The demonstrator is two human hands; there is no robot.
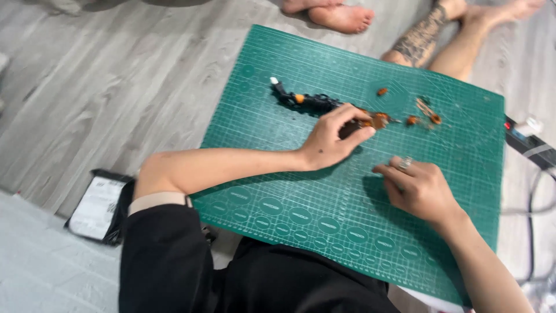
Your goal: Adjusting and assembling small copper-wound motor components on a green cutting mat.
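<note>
Pinching a small orange-black part (375,122), half hidden: left hand (333,139); right hand (420,188) curled, contents indiscernible, on green cutting mat (301,191).

The cutting mat (324,197) is dark green, with a fine pale grid and rows of pale ovals along its near edge. On the mat lies a black model piece (307,102) with orange joints and a white tip. To the right of it lie small orange and brown parts (425,113). Around the mat, the floor (116,87) is grey with a wood grain pattern. Left of the mat lies a black pouch (101,206) with a white label.
</note>
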